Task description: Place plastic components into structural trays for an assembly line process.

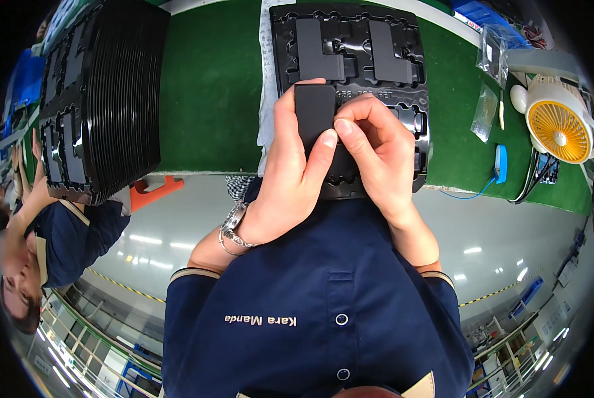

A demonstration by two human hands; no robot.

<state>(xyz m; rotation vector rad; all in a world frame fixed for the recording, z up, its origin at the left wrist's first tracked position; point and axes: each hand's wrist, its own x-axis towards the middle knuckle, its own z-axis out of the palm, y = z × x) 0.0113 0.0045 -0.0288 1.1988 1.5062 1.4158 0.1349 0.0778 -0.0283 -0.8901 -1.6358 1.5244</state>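
My left hand (292,156) is wrapped round a flat dark grey piece with rounded corners (315,109), its thumb lying on the front face. At that piece's right edge, the thumb and forefinger of my right hand (378,142) are pinched together; whatever lies between those fingertips is too small to make out. Both hands are over the near part of a black moulded plastic tray (347,45). In its far row, two dark L-shaped pieces (313,53) rest in their hollows. My hands hide much of the tray's near half.
A tall stack of black trays (124,93) stands at the left of the green table (211,86). To the right are a white fan with a yellow grille (560,129), clear plastic bags (485,113) and a blue corded device (501,164). A co-worker (65,239) is at far left.
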